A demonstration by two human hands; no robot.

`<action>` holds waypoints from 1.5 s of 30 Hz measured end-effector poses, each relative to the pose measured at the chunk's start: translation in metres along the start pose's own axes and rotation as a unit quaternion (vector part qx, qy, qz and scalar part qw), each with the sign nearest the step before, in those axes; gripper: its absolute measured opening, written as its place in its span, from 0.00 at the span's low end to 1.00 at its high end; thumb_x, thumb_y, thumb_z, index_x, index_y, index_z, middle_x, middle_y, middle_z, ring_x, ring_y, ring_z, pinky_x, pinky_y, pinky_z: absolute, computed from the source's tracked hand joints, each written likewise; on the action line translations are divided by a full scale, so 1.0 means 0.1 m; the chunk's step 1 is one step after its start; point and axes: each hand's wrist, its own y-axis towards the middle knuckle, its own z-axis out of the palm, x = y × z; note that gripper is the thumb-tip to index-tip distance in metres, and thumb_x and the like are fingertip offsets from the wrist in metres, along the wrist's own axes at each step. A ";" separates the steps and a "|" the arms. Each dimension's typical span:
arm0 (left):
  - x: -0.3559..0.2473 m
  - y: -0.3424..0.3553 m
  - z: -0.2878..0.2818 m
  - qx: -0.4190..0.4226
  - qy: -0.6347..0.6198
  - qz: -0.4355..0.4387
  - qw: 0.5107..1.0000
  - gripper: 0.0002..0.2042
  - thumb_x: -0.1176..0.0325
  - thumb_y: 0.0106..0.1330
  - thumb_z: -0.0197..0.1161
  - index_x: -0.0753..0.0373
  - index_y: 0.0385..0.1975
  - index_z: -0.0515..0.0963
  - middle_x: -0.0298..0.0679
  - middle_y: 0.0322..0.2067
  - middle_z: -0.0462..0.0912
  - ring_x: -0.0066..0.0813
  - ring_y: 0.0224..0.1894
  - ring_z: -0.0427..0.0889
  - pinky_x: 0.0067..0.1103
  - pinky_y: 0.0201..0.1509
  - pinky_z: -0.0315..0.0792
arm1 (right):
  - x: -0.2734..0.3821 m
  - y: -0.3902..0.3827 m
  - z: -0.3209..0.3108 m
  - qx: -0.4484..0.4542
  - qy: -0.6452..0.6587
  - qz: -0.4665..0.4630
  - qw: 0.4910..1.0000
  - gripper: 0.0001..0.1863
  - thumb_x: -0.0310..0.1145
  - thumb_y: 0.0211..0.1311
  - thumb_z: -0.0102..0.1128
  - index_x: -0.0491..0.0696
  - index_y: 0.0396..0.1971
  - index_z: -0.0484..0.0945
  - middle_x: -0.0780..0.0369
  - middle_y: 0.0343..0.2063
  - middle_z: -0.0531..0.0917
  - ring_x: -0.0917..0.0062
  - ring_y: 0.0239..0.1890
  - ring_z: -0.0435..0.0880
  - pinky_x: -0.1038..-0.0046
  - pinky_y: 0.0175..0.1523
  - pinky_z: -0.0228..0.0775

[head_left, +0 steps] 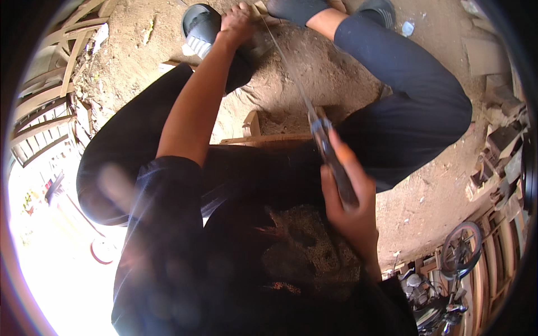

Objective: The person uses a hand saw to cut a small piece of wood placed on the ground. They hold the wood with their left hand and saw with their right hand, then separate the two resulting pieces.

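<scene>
Right hand [361, 193] is closed around handsaw [319, 126]; long axis runs forward-left, toward left hand [236, 23], whose hold is undeterminable.

No legible txt, labels, nos. or signs in view

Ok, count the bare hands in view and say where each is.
2: the left hand near the top edge, beside a striped shoe; the right hand right of center, around a tool's dark handle.
</scene>
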 end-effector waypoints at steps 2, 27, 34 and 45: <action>0.07 -0.03 0.10 0.001 0.026 0.009 1.000 0.26 0.59 0.62 0.58 0.73 0.53 0.63 0.59 0.51 0.72 0.59 0.53 0.76 0.42 0.57 0.71 | 0.00 0.23 0.08 0.011 -0.003 0.022 1.000 0.28 0.21 0.61 0.56 0.44 0.63 0.66 0.46 0.41 0.82 0.63 0.42 0.87 0.75 0.41 0.75; -0.01 -0.01 0.08 0.015 0.068 -0.020 0.997 0.38 0.43 0.54 0.68 0.72 0.51 0.64 0.58 0.51 0.74 0.54 0.57 0.74 0.38 0.57 0.72 | -0.12 -0.18 0.07 0.002 -0.019 0.007 1.000 0.29 0.21 0.61 0.54 0.44 0.64 0.64 0.46 0.42 0.82 0.61 0.35 0.87 0.73 0.37 0.75; -0.16 0.12 0.06 0.033 0.039 0.001 0.999 0.35 0.46 0.57 0.67 0.72 0.51 0.63 0.58 0.51 0.74 0.54 0.57 0.74 0.38 0.58 0.71 | -0.10 0.12 -0.01 0.011 -0.041 0.039 0.998 0.29 0.22 0.61 0.54 0.43 0.64 0.64 0.46 0.45 0.81 0.60 0.41 0.86 0.74 0.42 0.75; -0.11 0.02 0.01 -0.008 0.045 -0.007 0.999 0.37 0.42 0.56 0.66 0.73 0.49 0.64 0.59 0.50 0.75 0.54 0.56 0.75 0.37 0.58 0.71 | -0.13 -0.14 -0.01 -0.018 -0.054 -0.036 0.998 0.28 0.21 0.61 0.55 0.45 0.63 0.66 0.46 0.50 0.80 0.58 0.49 0.83 0.70 0.47 0.76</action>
